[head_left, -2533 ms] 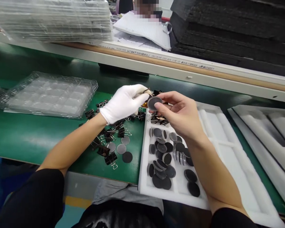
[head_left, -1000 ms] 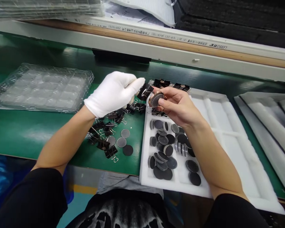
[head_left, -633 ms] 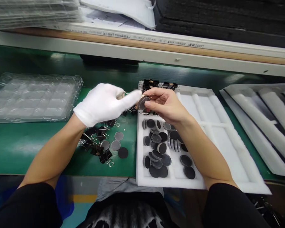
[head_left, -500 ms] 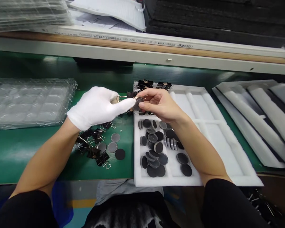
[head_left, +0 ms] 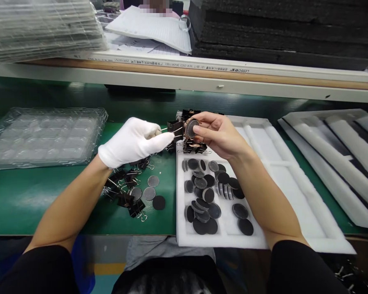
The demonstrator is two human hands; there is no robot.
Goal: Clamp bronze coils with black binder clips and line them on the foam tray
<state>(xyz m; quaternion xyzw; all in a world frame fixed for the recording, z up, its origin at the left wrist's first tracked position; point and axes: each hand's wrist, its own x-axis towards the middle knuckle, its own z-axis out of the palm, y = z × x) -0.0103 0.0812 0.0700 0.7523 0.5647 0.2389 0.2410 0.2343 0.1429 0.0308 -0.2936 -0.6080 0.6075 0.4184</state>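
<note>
My left hand (head_left: 136, 141), in a white glove, pinches a black binder clip (head_left: 175, 130) by its wire handles. Close beside the clip, my bare right hand (head_left: 222, 134) holds a dark round disc (head_left: 191, 128) between thumb and fingers, its flat face towards me. Whether clip and disc touch is hard to make out. Under my left hand lies a pile of black binder clips (head_left: 125, 199) on the green table, with several loose grey and black discs (head_left: 153, 181) next to it. More discs (head_left: 208, 195) fill the near compartments of a white foam tray (head_left: 196, 240).
More clips (head_left: 199, 146) sit at the tray's far left corner. Clear plastic trays (head_left: 49, 136) lie on the left, white foam trays (head_left: 331, 143) lean on the right. Above runs a shelf edge (head_left: 202, 90) bearing papers (head_left: 153, 28) and a black foam stack (head_left: 279, 32).
My hands have drawn slightly apart, so the clip in my left hand shows more fully and the disc in my right hand is clear of my left thumb. The view has shifted a little.
</note>
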